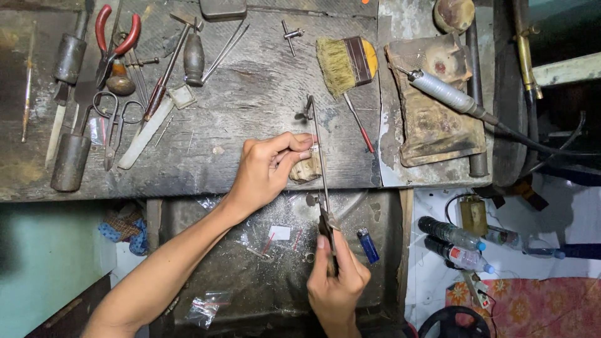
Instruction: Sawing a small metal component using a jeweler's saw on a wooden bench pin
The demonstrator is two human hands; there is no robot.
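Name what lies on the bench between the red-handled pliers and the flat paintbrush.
In the head view, a dark wooden-handled tool and long tweezers lie between the red-handled pliers and the flat paintbrush; a small metal key-like piece too.

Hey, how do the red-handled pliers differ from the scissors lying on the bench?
The red-handled pliers have red-coated grips and short jaws; the scissors are bare dark metal with ring handles and long thin blades. The pliers lie higher up the workbench, the scissors below them. Both lie untouched, far from the left hand and right hand.
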